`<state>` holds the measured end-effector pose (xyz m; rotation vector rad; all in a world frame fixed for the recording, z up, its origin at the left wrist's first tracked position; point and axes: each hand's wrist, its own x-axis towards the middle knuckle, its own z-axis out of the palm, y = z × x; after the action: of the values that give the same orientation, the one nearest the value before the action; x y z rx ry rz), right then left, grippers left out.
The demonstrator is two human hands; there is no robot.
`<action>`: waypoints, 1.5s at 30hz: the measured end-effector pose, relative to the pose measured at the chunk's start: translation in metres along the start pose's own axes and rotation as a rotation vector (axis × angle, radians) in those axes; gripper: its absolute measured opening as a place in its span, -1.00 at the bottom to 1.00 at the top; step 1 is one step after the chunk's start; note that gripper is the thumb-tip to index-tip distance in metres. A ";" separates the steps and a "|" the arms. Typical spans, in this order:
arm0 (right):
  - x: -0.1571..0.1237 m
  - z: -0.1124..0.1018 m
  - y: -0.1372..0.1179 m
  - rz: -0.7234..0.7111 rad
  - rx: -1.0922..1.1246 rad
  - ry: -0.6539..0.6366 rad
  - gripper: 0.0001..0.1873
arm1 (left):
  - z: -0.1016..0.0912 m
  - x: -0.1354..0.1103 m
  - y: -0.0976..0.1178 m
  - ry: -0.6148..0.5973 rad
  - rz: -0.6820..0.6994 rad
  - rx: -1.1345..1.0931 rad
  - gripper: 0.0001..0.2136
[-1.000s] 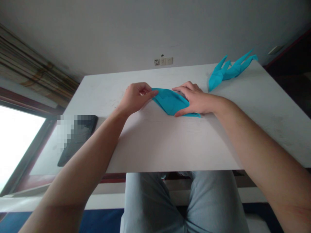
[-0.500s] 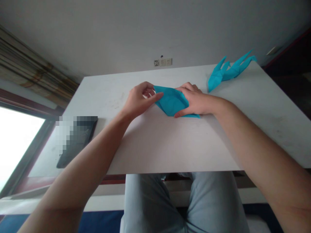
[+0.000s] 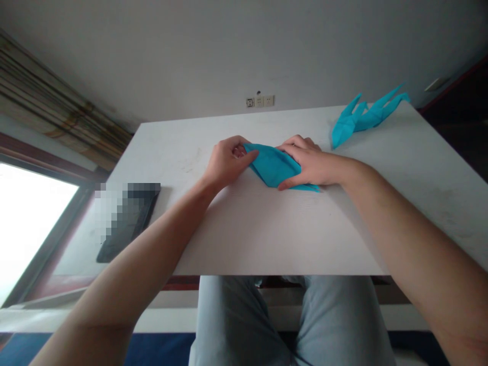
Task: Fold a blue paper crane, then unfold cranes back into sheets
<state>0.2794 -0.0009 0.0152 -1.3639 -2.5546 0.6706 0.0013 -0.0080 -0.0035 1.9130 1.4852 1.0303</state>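
A folded sheet of blue origami paper (image 3: 272, 165) lies between my two hands, low over the white table (image 3: 259, 229). My left hand (image 3: 231, 160) pinches its left corner, thumb on top and the other fingers curled behind. On the right side, my right hand (image 3: 305, 161) grips the paper, its thumb at the near edge and its fingers at the far edge. Some of the paper is hidden under the right palm, and a pointed tip sticks out beneath that hand.
Blue folded paper cranes (image 3: 366, 118) stand at the table's back right. A dark tablet-like device (image 3: 127, 223), partly pixelated, lies on the left near the window (image 3: 34, 218). Wall sockets (image 3: 260, 101) sit behind the table, and a curtain (image 3: 57, 101) hangs at left.
The whole view has shifted slightly, so everything appears a little farther right and lower. My left fingers have closed in on the paper's left corner; the right hand keeps its grip.
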 end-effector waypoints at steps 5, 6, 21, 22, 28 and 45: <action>0.000 -0.001 -0.003 0.013 0.011 -0.012 0.19 | -0.003 0.004 -0.002 0.027 -0.005 -0.016 -0.84; 0.000 -0.001 -0.004 0.016 0.012 -0.013 0.20 | -0.004 0.005 -0.003 0.035 -0.003 -0.021 -0.84; -0.002 -0.002 -0.007 -0.039 0.030 -0.026 0.13 | -0.003 -0.005 0.007 -0.021 0.228 0.209 -0.85; -0.002 -0.001 -0.009 -0.051 0.029 -0.029 0.13 | -0.002 -0.006 0.008 -0.023 0.216 0.219 -0.86; -0.001 0.004 -0.021 -0.099 0.017 -0.047 0.10 | 0.001 -0.011 0.015 -0.001 0.187 0.279 -0.85; -0.003 0.005 -0.022 -0.100 0.038 -0.055 0.12 | -0.025 -0.002 0.013 -0.265 0.331 0.185 -0.78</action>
<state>0.2631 -0.0155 0.0214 -1.2135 -2.6177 0.7450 -0.0112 -0.0146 0.0205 2.3796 1.1737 0.7520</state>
